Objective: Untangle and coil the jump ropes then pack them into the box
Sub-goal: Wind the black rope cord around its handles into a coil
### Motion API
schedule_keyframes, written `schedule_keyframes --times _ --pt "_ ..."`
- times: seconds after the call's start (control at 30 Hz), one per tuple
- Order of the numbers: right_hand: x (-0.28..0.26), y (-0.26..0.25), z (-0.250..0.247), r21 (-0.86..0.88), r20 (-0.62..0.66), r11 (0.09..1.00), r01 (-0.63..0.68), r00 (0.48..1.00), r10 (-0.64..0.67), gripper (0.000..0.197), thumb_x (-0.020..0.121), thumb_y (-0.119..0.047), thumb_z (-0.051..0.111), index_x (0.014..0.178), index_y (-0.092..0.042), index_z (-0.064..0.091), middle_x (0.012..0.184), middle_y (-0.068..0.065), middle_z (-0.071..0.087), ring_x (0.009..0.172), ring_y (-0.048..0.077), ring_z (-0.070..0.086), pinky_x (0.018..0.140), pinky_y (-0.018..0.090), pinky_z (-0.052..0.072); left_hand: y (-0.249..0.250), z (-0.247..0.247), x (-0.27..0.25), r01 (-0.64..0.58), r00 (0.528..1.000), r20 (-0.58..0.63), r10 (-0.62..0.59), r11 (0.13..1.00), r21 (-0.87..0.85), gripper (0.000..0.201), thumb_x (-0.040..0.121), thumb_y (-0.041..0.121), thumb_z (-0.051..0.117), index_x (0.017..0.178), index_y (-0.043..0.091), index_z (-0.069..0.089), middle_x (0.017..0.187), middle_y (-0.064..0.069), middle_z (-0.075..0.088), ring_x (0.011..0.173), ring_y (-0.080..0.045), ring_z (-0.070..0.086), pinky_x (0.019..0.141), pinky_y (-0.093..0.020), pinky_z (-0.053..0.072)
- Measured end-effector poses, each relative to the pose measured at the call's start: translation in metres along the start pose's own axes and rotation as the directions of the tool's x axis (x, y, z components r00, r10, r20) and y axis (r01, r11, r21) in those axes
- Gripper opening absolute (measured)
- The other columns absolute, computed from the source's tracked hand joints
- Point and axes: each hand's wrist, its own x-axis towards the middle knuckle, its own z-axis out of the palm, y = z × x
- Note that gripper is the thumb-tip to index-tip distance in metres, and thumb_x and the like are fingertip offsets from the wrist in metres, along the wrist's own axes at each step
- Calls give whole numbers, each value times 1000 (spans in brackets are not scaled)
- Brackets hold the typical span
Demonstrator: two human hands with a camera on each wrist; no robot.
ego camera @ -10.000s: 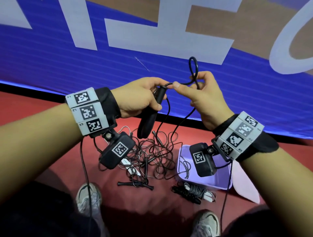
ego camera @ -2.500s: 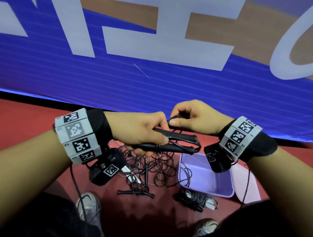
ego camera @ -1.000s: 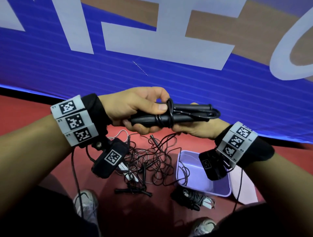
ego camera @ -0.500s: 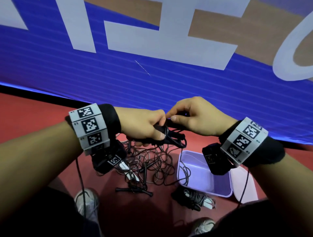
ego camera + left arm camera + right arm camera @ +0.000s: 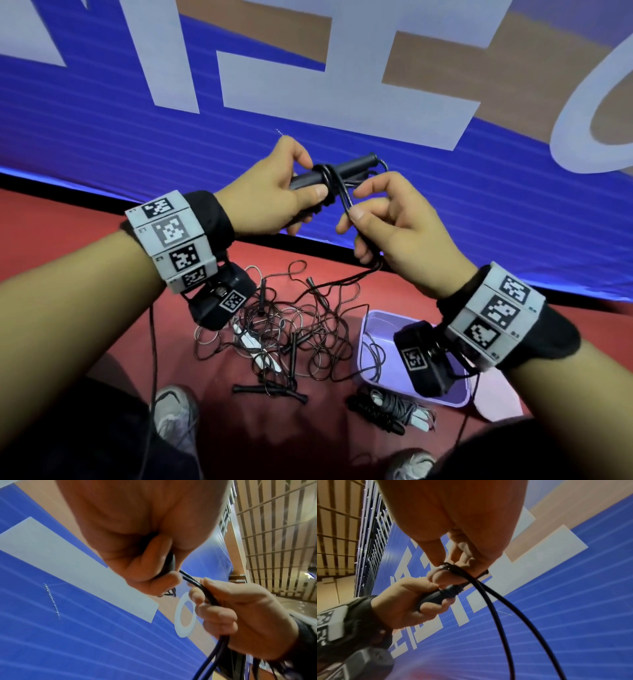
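Now both hands on rope.

tangled ropes beside box, cord trailing into it

Sports hall: red floor, blue banner (big lettering).

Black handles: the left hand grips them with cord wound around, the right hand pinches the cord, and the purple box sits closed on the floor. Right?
Not quite. The head view shows the purple box open, its lid lying beside it. The rest holds: the left hand grips the black handles, and the right hand pinches the cord.
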Motion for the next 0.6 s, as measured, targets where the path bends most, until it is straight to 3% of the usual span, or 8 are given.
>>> schedule_keyframes --times 0.07,0.17,0.27,0.4,0.5,0.6 --pt "-2 4 3 9 36 1000 -29 999 28 10 102 -6 50 100 -16 48 81 7 70 51 18 52 50 24 43 -1 -3 1 17 1000 -19 -17 999 -32 28 100 18 55 110 15 29 73 -13 62 43 -15 52 37 -24 35" --pt "-2 10 1 -57 65 998 -22 998 26 6 103 -13 51 100 -15 56 71 8 66 49 15 48 50 25 41 -1 -7 0 21 999 33 -16 987 -159 25 100 16 56 107 17 32 74 -20 62 45 -20 51 37 -25 37" --pt "-1 14 -5 -89 112 996 -6 994 16 20 103 -22 50 98 -15 68 63 8 60 47 13 44 51 23 40 3 -9 -3 30 993 117 10 940 -339 30 93 20 61 103 14 33 69 -19 63 43 -20 49 36 -25 38" --pt "2 19 -11 -20 176 1000 -8 984 12 27 100 -28 47 99 -16 71 65 10 55 51 13 39 52 21 35 7 -11 -9 65 971 234 52 883 -466 28 87 20 58 100 15 33 66 -20 60 38 -19 46 33 -20 34" --pt "3 19 -16 -54 268 998 28 963 -12 28 97 -30 47 97 -20 73 69 9 57 59 11 46 60 19 41 4 -12 -12 100 929 354 110 845 -525 46 82 25 78 98 15 36 68 -21 59 36 -17 45 33 -18 34" --pt "4 25 -20 -163 327 986 42 945 14 21 96 -26 49 86 -20 67 67 -8 62 60 4 52 65 17 45 1 -12 -14 161 856 495 150 833 -530 57 74 39 82 98 15 37 69 -23 59 36 -16 45 34 -16 35"
